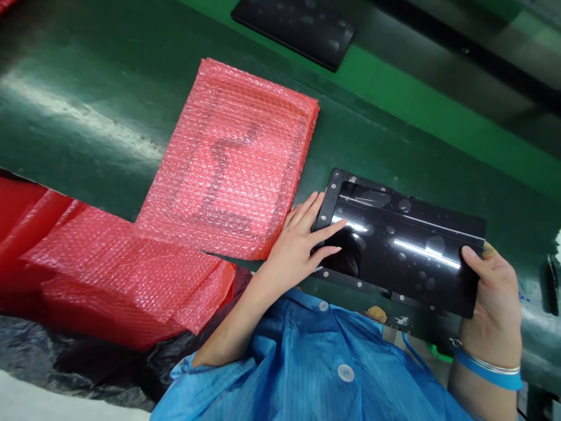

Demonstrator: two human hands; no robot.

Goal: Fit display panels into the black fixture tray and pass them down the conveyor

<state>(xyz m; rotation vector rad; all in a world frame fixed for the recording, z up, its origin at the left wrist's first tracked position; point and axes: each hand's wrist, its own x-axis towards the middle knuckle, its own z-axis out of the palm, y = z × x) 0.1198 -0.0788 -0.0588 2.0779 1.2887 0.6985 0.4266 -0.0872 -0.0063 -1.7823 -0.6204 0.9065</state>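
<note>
A glossy black rectangular panel (394, 248) lies slightly tilted in front of me, with bubble-like marks under its shiny surface and small round silver dots along its dark frame. My right hand (495, 286) grips its right end, thumb on top and the other fingers mostly hidden beneath. At the left end, my left hand (302, 237) has its fingers spread, two of them reaching over the panel's face and the others by its edge. Just left of that hand is a stack of red bubble-wrap bags (232, 164), with dark shapes showing through.
More red bubble wrap (131, 275) hangs at the table's near edge, over black plastic sheeting (87, 362). Another black panel (293, 29) lies at the back of the green table (109, 64). A small dark object (550, 283) sits at the far right.
</note>
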